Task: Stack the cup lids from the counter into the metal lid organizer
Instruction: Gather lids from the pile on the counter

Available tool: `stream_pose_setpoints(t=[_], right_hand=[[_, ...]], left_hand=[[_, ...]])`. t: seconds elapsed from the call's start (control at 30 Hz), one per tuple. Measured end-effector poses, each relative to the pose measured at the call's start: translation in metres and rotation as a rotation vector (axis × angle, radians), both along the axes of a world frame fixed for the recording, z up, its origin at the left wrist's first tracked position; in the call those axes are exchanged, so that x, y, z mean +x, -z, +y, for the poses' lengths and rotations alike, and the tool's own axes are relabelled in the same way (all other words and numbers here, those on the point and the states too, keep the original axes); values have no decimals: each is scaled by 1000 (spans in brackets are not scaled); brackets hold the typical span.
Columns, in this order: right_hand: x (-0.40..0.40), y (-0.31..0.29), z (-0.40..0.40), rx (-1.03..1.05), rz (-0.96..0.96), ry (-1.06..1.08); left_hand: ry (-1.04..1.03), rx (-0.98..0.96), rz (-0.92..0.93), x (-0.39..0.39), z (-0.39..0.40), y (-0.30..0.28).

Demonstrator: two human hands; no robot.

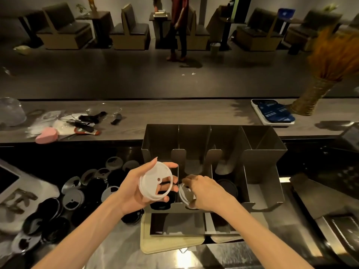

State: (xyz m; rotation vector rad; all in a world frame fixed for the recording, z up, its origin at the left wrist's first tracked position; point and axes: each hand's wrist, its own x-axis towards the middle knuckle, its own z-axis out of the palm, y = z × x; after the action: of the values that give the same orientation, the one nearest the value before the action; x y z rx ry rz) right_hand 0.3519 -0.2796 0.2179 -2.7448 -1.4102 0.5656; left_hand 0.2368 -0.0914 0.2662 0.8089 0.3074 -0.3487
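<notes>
Lids (72, 199) are lying in a big messy pile on the dark counter (124, 247), to the left of the metal lid organizer (264, 183), and only a few are sitting inside it. From the head camera, the left hand (134, 191) is curling its thumb and fingers around a white lid (156, 180), holding it tilted in front of the far-left slot. The right hand (206, 193) is reaching down into the second slot and pinching a clear lid (184, 193) at its edge. A black lid (227, 186) is lying at the bottom of the third slot, something dark is showing low in the first slot, and the far-right slot is looking bare. To do this step well, the right hand should probably be laying the clear lid flat, so it is not leaning on a wall, and then letting go. The white lid likely belongs with lids of its own kind. The slots are narrow, with thin metal walls and upright tabs (178, 158) in front, so fingers should be going straight down and straight up. Above the organizer the air is open. A cream tray (172, 247) is sitting just in front of it, close to both arms.
</notes>
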Motion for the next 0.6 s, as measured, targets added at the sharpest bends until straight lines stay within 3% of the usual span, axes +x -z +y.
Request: stream_pose_setpoints(t=[0.17, 0.33, 0.53, 0.6], right_hand=[[9, -43, -18, 155, 47, 125], [-6, -96, -32, 691, 113, 175], [-40, -92, -10, 617, -142, 72], [-35, -93, -12, 662, -51, 73]], left_hand=[[43, 5, -41, 4, 0, -8], [54, -56, -52, 9, -8, -12], [-27, -20, -48, 19, -31, -15], [-25, -14, -37, 19, -33, -17]])
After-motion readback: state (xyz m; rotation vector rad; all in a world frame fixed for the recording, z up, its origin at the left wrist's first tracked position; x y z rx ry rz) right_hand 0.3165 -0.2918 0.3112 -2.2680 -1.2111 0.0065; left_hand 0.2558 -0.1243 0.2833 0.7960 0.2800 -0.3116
